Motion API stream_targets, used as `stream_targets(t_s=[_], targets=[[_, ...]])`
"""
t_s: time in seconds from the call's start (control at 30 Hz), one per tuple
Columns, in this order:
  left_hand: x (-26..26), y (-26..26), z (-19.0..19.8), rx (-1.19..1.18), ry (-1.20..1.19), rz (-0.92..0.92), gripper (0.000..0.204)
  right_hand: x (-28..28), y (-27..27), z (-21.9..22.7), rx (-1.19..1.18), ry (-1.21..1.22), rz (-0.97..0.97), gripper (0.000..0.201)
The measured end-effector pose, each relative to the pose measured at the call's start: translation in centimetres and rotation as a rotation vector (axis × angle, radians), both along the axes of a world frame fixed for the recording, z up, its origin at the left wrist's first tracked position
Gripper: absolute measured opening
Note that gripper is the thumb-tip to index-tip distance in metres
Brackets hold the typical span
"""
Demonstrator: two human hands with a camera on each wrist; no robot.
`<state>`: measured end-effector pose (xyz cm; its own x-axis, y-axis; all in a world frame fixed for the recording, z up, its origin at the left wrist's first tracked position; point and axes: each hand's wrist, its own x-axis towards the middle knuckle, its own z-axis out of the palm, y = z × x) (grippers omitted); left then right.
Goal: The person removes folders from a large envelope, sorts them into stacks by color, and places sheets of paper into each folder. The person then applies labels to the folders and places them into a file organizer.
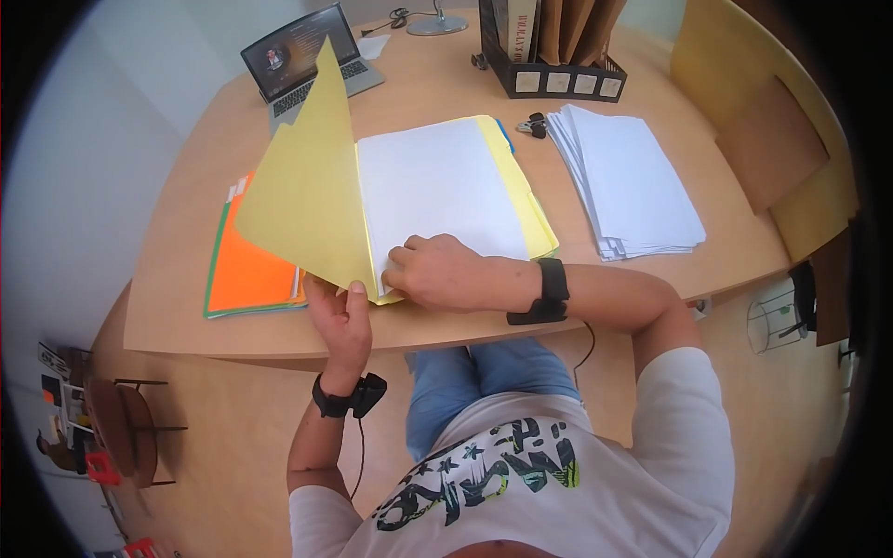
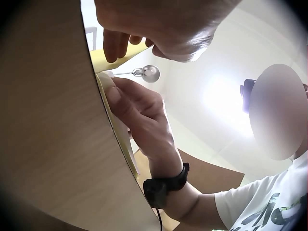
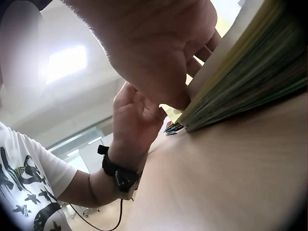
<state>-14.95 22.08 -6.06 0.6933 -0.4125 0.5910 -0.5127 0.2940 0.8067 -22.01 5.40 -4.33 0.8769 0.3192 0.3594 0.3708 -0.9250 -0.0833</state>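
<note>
A yellow folder (image 1: 542, 233) lies spread on the desk, its front cover (image 1: 312, 177) raised at a slant on the left. White sheets (image 1: 437, 177) cover its inside right. My left hand (image 1: 342, 321) holds the raised cover by its lower edge, thumb on the near side and the other fingers partly hidden behind. Bent over the lower left corner of the sheets is my right hand (image 1: 437, 270), close beside the fold. Its thumb (image 2: 113, 95) and forefinger pinch a white edge there in the left wrist view. I cannot tell whether that edge is paper or a fastener strip.
An orange folder (image 1: 246, 265) with green edging lies under the raised cover. Right of the yellow folder are a loose paper stack (image 1: 637, 181) and a black binder clip (image 1: 535, 125). A laptop (image 1: 302, 60), a lamp base (image 1: 437, 23) and a black file holder (image 1: 558, 82) stand farther back.
</note>
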Motion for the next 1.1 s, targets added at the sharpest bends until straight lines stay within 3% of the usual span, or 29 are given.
stream_targets(t_s=[0.1, 0.3, 0.37, 0.47, 0.53, 0.6, 0.7, 0.9, 1.0, 1.1], targets=[[-0.6, -0.6, 0.8, 0.128, 0.035, 0.047, 0.041, -0.3, -0.1, 0.1, 0.02, 0.035, 0.004, 0.02], [1.2, -0.8, 0.2, 0.467, -0.284, 0.102, 0.028, -2.5, -2.3, 1.8, 0.162, 0.156, 0.153, 0.038], [1.0, -1.2, 0.3, 0.457, -0.349, 0.141, 0.026, -3.6, -4.6, 3.5, 0.237, 0.243, 0.147, 0.044], [0.6, -1.4, 0.5, 0.509, -0.371, 0.162, 0.026, -3.4, -11.1, 6.4, 0.32, 0.312, -0.126, 0.036], [0.8, -1.3, 0.1, 0.557, -0.389, 0.181, 0.027, -1.8, -17.3, 6.5, 0.259, 0.175, -0.338, 0.033], [1.2, -1.4, -0.5, 0.583, -0.437, 0.224, 0.03, -0.7, -22.4, 5.2, 0.041, -0.041, -0.609, 0.03], [0.0, -2.0, 0.8, 0.616, -0.548, 0.226, 0.038, 0.5, -25.8, 3.5, -0.204, 0.15, -0.824, 0.042], [0.0, -2.4, 0.8, 0.685, -0.784, 0.229, 0.058, 2.7, -27.8, -0.8, -0.326, 0.184, -0.814, 0.022], [0.1, -2.4, 0.8, 0.716, -0.822, 0.215, 0.055, 2.9, -28.0, -0.9, -0.397, 0.129, -0.838, 0.02], [-0.3, -2.4, 1.4, 0.757, -0.842, 0.192, 0.051, 3.0, -27.8, 0.6, -0.225, 0.055, -0.957, 0.02]])
